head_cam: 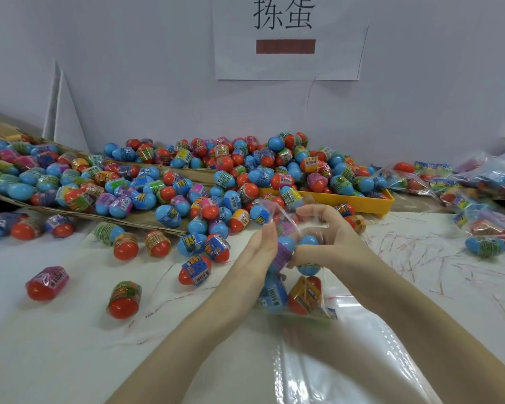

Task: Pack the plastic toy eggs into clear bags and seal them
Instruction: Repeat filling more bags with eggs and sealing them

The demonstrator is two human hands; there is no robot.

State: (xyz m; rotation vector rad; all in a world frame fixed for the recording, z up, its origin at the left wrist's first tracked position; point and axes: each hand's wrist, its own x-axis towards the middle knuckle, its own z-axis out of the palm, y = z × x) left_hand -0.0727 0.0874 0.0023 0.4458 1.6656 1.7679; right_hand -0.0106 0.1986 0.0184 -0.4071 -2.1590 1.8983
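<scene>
the clear bag (296, 290) stood upright between the two hands, near the middle of the white table (70, 345), already holding several toy eggs; a blue one with a barcode label and an orange-labelled one with a red end sat at its bottom. the left hand (261, 249) pressed flat against the bag's left side with fingers straight, its fingertips at the loose upper film. the right hand (330, 237) curled round the bag from the right, fingers wrapped about the blue-topped eggs (308, 242) near the mouth and pinching the film there.

the step looked like settling the last eggs and gathering the mouth for sealing. to do it well, the eggs likely needed to be pushed low enough that none sat in the sealing strip, since a label or rounded end caught there would stop the film closing flat. the left palm would best serve as a wall while the right worked the top eggs downward. the film was thin and crumpled, so pulling its two lips level before pressing seemed wise.

the heap of loose eggs (204, 176) lay beyond, spilling over cardboard and a yellow tray (373, 204); filled bags (464, 182) lay at the far right, and spare flat bags (347, 360) lay under the forearms.
</scene>
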